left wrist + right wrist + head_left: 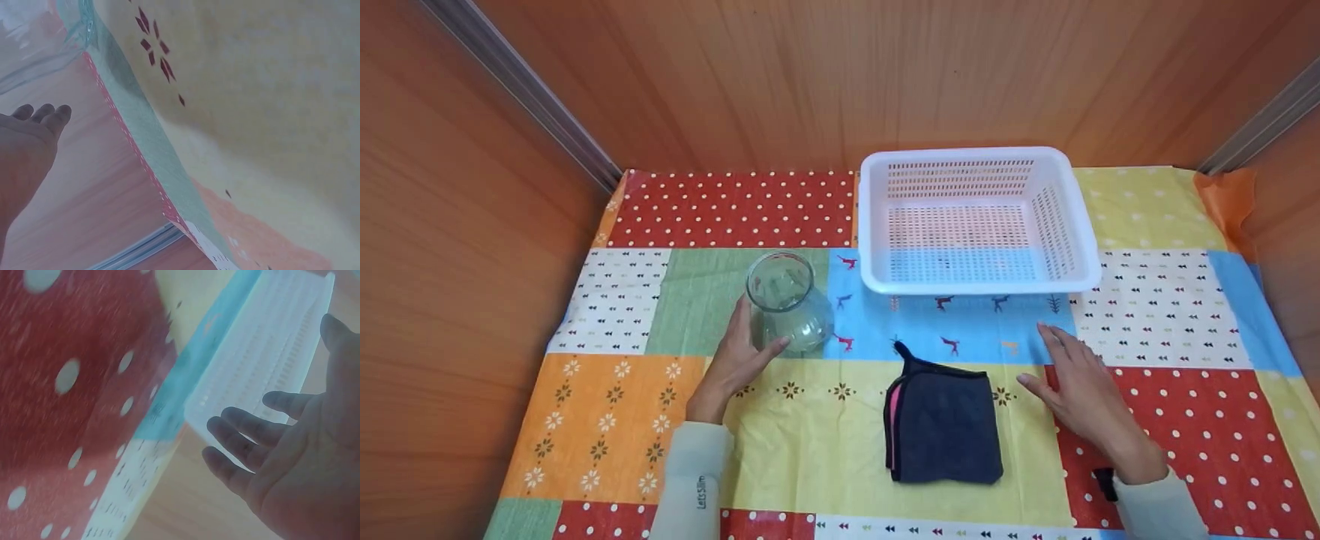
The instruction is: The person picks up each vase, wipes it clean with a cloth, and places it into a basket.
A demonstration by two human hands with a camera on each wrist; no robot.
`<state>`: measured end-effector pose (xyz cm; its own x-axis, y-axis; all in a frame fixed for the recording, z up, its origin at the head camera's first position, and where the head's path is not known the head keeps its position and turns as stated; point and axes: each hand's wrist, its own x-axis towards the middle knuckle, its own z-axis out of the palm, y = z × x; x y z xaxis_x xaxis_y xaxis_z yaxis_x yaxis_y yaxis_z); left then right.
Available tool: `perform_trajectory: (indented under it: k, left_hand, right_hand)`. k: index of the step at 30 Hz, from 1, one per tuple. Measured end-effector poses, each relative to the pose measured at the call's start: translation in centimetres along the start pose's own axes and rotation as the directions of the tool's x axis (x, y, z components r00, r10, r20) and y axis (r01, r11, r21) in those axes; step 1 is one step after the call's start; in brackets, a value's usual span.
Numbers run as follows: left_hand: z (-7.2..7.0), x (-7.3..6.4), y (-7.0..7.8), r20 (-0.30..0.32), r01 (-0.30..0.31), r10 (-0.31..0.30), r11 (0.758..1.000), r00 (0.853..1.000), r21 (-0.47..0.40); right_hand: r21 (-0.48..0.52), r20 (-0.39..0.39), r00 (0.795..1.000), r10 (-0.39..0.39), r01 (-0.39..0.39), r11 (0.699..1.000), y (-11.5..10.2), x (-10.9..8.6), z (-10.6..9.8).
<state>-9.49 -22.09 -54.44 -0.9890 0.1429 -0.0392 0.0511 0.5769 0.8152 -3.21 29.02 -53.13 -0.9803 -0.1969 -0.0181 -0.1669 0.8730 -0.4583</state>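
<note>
A clear glass vase [799,319] with a wide round mouth and bulging body stands upright on the patchwork cloth, left of centre. My left hand [739,356] is at its left side, thumb in front and fingers extended; the left wrist view has that hand [28,146] with fingers straight near the glass [73,34]. A dark grey folded cloth [949,427], with black edging, a corner loop and a pink inner layer, lies in front of me. To its right, my right hand [1084,390] hovers with fingers spread, holding nothing; its palm [304,461] shows in the right wrist view.
A white plastic basket [979,289] with slotted walls sits at the back, right of centre, nothing inside it. Wood-grain panels [810,82] enclose the back and both sides. The patchwork tablecloth [607,420] covers the surface, and an orange flap [1226,202] sticks up at the right rear corner.
</note>
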Motion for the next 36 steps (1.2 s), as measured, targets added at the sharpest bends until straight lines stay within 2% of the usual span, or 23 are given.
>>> perform_trajectory:
  k: [5, 9, 14, 22, 36]
  left_hand:
    - [0.4, 0.2, 0.4, -0.031, -0.031, 0.029, 0.998, 0.999, -0.048]
    - [0.7, 0.4, 0.8, -0.045, -0.024, 0.021, 0.996, 0.999, -0.080]
    - [1.1, 0.6, 1.2, -0.068, -0.003, -0.003, 0.996, 0.998, -0.092]
    - [1.4, 0.7, 1.7, -0.124, -0.024, 0.010, 0.994, 0.992, -0.108]
    - [1.9, 1.2, 2.2, -0.201, -0.025, 0.002, 0.994, 0.980, -0.109]
  right_hand:
    - [0.014, 0.033, 0.999, -0.037, 0.037, 0.999, -1.1, 0.0, 0.5]
    - [0.020, 0.045, 0.996, -0.075, 0.074, 0.997, -1.9, 0.1, 0.9]
    - [0.026, 0.069, 0.993, -0.097, 0.096, 0.995, -2.7, 0.1, 1.7]
    - [0.049, 0.110, 0.988, -0.109, 0.104, 0.993, -4.0, 0.0, 2.6]
    - [0.042, 0.114, 0.981, -0.156, 0.153, 0.987, -4.9, 0.0, 3.7]
